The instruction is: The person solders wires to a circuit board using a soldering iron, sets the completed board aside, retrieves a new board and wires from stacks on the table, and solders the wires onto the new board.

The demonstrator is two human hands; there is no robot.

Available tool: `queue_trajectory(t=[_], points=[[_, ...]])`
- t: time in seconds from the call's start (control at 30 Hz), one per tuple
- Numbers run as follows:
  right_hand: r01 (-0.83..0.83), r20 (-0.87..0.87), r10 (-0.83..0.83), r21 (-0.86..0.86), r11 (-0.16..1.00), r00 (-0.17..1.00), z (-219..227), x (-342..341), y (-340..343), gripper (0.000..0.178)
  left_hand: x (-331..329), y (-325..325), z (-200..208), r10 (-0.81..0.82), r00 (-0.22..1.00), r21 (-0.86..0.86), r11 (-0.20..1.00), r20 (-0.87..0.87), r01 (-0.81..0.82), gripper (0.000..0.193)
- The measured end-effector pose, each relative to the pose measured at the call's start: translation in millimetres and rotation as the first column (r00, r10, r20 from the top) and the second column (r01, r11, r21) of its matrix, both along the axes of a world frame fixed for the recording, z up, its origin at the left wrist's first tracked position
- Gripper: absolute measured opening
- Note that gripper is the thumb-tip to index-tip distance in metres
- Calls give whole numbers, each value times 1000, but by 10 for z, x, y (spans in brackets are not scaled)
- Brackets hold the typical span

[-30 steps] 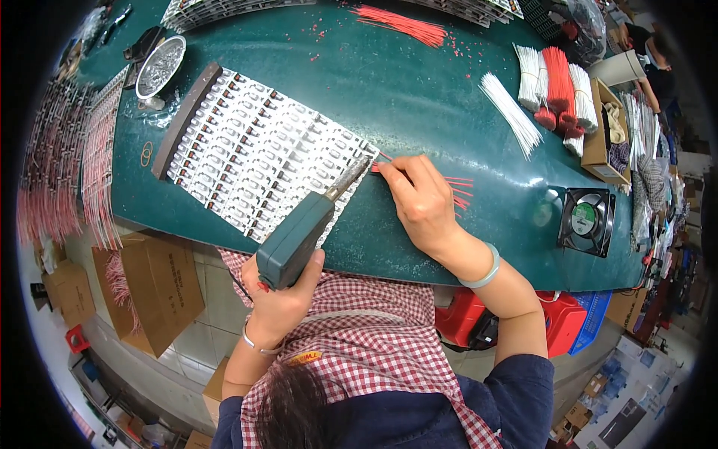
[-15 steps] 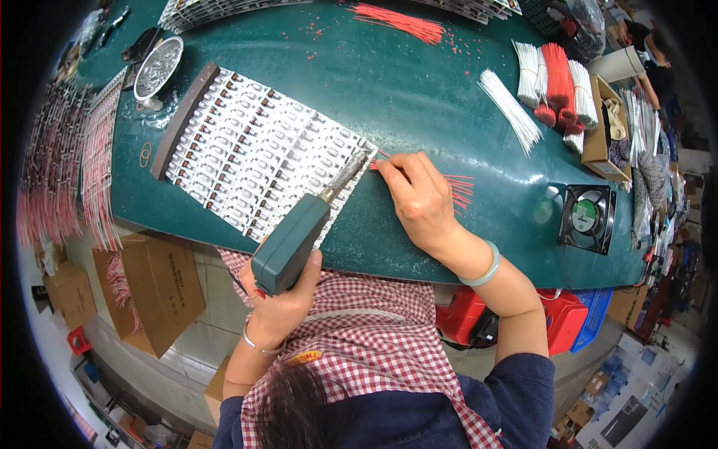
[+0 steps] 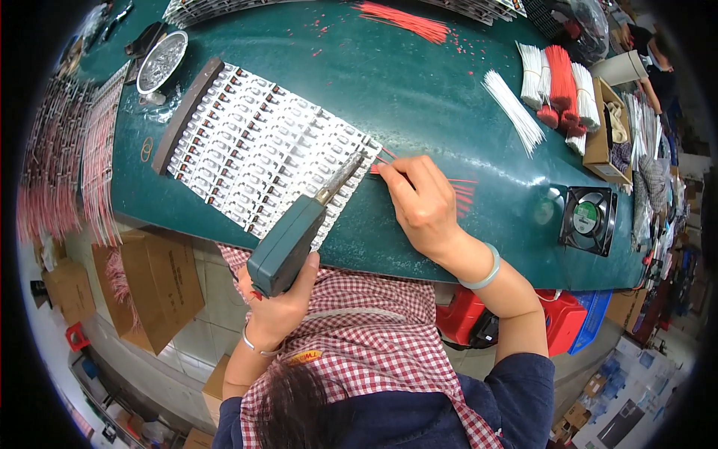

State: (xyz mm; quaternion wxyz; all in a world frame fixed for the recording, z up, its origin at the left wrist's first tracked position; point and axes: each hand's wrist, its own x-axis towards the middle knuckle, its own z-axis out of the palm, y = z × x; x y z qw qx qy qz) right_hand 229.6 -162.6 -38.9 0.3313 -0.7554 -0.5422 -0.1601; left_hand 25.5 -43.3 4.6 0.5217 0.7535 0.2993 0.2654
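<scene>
My left hand [image 3: 280, 308] is wrapped round the handle of a dark green soldering gun [image 3: 288, 243]. Its metal tip reaches over the right edge of a white panel of small circuit boards [image 3: 262, 146], close to the upper corner. Just beyond that edge, my right hand [image 3: 426, 202] has thumb and forefinger pinched on thin red wires [image 3: 464, 193], whose far ends fan out behind the fingers. A couple of short red wire lengths also show at the panel's corner. The exact contact of tip, wire and panel is too small to tell.
A dark bar [image 3: 187, 116] lies along the panel's left end. A metal bowl [image 3: 162, 62] stands at the far left. Loose white wires [image 3: 514, 114], wire bundles [image 3: 557, 75], a cardboard box [image 3: 604, 146] and a black fan [image 3: 588, 219] are at the right. Red wires [image 3: 404, 21] lie at the back.
The soldering gun has shifted slightly left and toward me, its tip drawn a little back from the panel's corner. My right hand keeps its pinch, moved very slightly right.
</scene>
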Motion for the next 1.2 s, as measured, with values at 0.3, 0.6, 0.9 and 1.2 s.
queue_trajectory(t=[0.3, 0.6, 0.9, 1.2], points=[[-27, -34, 26, -30, 999, 999, -36, -17, 12, 22, -26, 29, -16, -59, 998, 57, 997, -19, 60, 19], [-30, -30, 29, -33, 999, 999, -42, -24, 19, 21, -32, 48, 3, -100, 994, 37, 994, -39, 102, 18], [-25, -19, 24, -47, 999, 1000, -40, -35, 24, 24, 2, 21, 73, -61, 998, 34, 998, -25, 61, 16], [-18, -10, 17, -38, 999, 1000, -47, -35, 20, 23, -163, -9, 21, 40, 996, -37, 998, -78, -43, 19]])
